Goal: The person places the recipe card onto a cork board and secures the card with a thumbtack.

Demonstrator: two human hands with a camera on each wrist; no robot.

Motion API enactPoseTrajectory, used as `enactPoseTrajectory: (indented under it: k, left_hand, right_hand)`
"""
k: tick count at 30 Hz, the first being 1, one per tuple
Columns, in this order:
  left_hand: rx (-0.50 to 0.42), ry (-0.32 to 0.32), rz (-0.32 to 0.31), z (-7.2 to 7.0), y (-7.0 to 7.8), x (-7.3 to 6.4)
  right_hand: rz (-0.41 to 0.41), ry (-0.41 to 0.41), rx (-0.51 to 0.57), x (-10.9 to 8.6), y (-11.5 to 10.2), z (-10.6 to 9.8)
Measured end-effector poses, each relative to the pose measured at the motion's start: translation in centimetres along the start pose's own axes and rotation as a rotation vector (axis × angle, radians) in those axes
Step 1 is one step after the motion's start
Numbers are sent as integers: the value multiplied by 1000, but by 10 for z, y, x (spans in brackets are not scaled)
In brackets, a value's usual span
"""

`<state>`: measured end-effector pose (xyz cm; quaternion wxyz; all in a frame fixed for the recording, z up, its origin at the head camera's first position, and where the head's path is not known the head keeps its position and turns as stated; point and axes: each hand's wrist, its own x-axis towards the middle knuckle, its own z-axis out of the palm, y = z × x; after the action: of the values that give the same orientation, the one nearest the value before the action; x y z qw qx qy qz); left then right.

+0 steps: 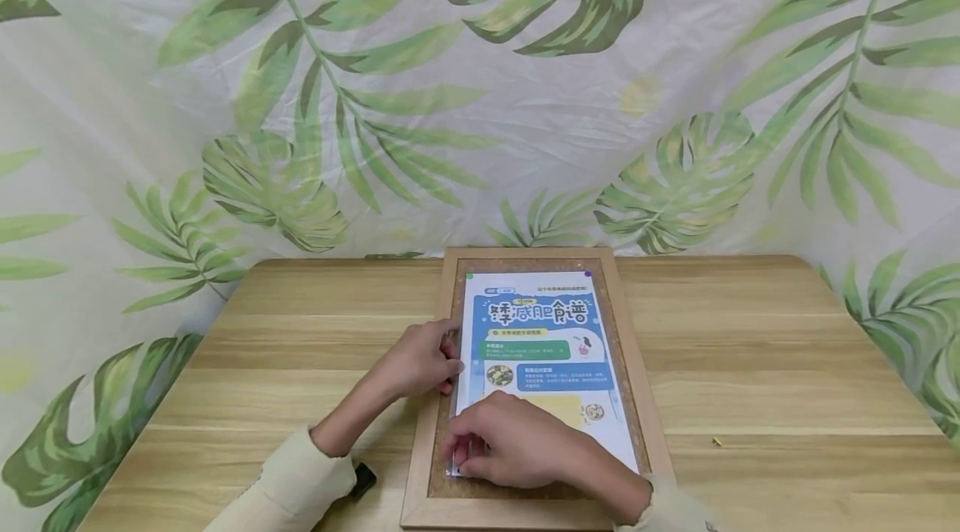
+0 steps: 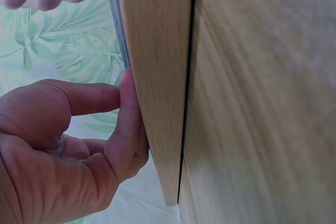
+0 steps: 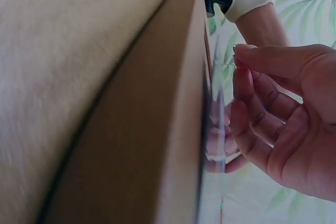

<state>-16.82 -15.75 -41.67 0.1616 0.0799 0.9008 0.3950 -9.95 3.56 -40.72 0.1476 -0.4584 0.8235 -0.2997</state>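
A printed poster with blue, green and yellow blocks lies on the cork board inside a wooden frame. A green thumbtack and a purple thumbtack sit at its top corners. My left hand pinches the poster's left edge between thumb and curled fingers; in the left wrist view those fingers touch the frame's side. Over the lower left corner, my right hand is bent, with a tiny dark tip, apparently a thumbtack, at its thumb. Most of that tack is hidden.
The wooden frame lies on a wood-grain table, its far end close to a leaf-print cloth. A small yellowish bit lies to the right. By the left cuff is a black object.
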Motion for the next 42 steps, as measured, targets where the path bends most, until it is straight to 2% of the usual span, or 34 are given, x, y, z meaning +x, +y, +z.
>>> enactPoseTrajectory:
  k: [11, 30, 34, 42]
  left_hand:
    - [-2, -4, 0, 0, 1, 0]
    - [-7, 4, -28, 2, -1, -3]
    - [1, -3, -34, 1, -2, -3]
    - [6, -13, -7, -1, 0, 1]
  right_hand:
    - [82, 29, -3, 5, 2, 14]
    - [105, 49, -13, 7, 0, 21]
    - [109, 33, 11, 7, 0, 21]
    - [144, 4, 81, 6, 7, 15]
